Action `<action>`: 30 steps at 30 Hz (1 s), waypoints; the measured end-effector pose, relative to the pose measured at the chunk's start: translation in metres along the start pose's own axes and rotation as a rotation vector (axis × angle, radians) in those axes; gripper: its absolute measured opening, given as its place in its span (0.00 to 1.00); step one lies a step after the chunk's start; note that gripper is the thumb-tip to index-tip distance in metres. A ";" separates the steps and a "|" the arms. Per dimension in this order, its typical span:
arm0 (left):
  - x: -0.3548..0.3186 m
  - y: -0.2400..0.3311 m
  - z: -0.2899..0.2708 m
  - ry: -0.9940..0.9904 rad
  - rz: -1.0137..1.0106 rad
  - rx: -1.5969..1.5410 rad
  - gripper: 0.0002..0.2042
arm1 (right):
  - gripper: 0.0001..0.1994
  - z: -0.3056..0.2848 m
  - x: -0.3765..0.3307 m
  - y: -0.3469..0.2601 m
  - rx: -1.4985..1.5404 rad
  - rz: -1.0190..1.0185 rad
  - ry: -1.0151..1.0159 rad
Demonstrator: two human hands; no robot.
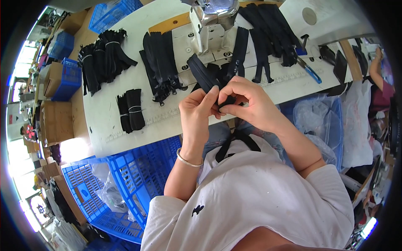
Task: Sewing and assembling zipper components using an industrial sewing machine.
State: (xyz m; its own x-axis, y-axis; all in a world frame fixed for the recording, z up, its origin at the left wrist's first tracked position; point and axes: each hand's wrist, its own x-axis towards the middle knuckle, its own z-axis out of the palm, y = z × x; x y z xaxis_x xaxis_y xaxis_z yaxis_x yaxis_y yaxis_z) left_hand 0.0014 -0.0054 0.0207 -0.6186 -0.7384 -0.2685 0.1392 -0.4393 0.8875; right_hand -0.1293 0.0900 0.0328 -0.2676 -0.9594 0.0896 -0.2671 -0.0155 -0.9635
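My left hand (pixel 197 111) and my right hand (pixel 247 102) meet over the near edge of a white sewing table (pixel 104 125). Both pinch the end of a black zipper strip (pixel 203 73) that runs up toward the sewing machine (pixel 211 21). A silver bangle circles my left wrist. More black zipper strips (pixel 161 62) lie in a pile left of the machine. Another pile (pixel 268 29) lies to its right.
Tied bundles of black zippers (pixel 102 56) and a smaller bundle (pixel 130 109) sit on the table's left part. Blue-handled scissors (pixel 310 71) lie at the right. Blue plastic crates (pixel 138 175) stand at my lower left; clear plastic bags (pixel 322 121) are at my right. Another person (pixel 379 79) is at far right.
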 end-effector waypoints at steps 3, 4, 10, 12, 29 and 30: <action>0.001 -0.005 -0.001 0.035 0.048 0.017 0.15 | 0.07 0.000 0.000 -0.004 0.030 0.054 -0.060; 0.002 -0.006 -0.001 0.035 0.048 0.016 0.15 | 0.05 -0.001 -0.001 -0.006 0.069 0.127 -0.080; 0.001 -0.015 0.002 0.075 0.143 0.042 0.16 | 0.04 0.012 -0.007 -0.002 0.309 0.194 0.041; -0.002 -0.011 0.008 0.150 0.209 -0.004 0.17 | 0.04 0.012 -0.007 -0.008 0.329 0.187 0.047; 0.000 0.008 0.009 0.102 0.203 0.210 0.16 | 0.13 -0.012 0.009 -0.015 0.274 0.373 0.007; 0.000 0.007 0.011 0.113 0.236 0.236 0.16 | 0.13 -0.012 0.010 -0.016 0.263 0.384 0.015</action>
State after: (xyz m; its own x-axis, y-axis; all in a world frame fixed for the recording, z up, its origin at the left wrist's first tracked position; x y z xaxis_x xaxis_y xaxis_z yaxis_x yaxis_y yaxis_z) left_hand -0.0062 -0.0032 0.0307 -0.4995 -0.8632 -0.0732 0.0773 -0.1285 0.9887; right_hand -0.1391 0.0845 0.0519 -0.3149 -0.9056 -0.2842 0.0974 0.2671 -0.9587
